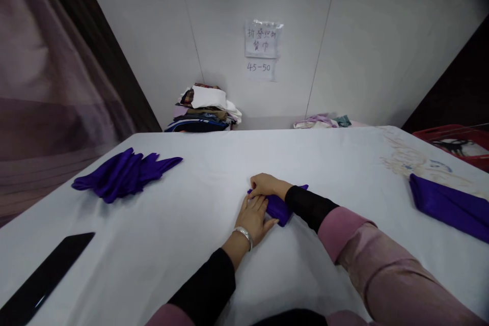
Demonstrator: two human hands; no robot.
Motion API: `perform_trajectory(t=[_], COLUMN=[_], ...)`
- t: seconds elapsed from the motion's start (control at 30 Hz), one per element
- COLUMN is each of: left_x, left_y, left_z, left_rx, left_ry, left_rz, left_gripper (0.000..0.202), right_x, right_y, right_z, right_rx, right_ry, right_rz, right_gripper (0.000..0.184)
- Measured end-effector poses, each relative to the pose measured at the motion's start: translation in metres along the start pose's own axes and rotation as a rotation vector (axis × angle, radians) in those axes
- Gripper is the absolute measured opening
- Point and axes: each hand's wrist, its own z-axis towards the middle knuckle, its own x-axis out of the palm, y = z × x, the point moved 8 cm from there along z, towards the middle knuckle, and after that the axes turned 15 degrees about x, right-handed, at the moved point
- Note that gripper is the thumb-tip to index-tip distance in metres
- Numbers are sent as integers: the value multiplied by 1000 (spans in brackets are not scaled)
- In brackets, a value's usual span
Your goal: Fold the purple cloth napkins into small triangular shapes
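Observation:
A purple cloth napkin (278, 209), folded into a narrow strip, lies on the white-covered table (183, 244) in front of me. My left hand (252, 218), with a silver bracelet at its wrist, rests flat on the napkin's left part, fingers stretched out and thumb apart. Just beyond it, my right hand (267, 185) reaches across the strip with fingers curled at its far left end, pinching the cloth there. Both hands and the right forearm cover parts of the napkin.
Loose purple cloths (126, 175) lie bunched at the left. A folded purple cloth (451, 206) lies at the right, and a black flat object (46, 277) at the near left. Fabric piles (206, 109) stand behind the table. A red basket (458, 135) is beyond the right edge.

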Motion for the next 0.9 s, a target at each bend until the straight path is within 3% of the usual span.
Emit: perform_trajectory(t=[0.13, 0.23, 0.3, 0.4, 0.5, 0.67, 0.9], left_x=[1, -1, -4, -8, -11, -10, -7], left_y=[2, 1, 0, 2, 10, 32, 71], left_z=[-1, 0, 2, 7, 13, 21, 13], left_rx=[-19, -12, 2, 33, 26, -40, -357], left_ry=[10, 16, 14, 0, -49, -128, -96], left_rz=[14, 13, 10, 7, -6, -114, -100], left_gripper=[57, 57, 57, 50, 35, 26, 10], right_x=[-25, -38, -36, -10, 10, 10, 2], right_y=[-18, -42, -50, -49, -59, -85, -117], right_z=[-21, -56, -84, -115, -123, -123, -134], right_rx=[3, 38, -6, -127, -78, 11, 97], right_ry=[-140, -293, -383, -334, -253, -252, -344], right_rz=[88, 146, 146, 30, -86, -169, -160], right_gripper=[28, 39, 42, 53, 62, 69, 61])
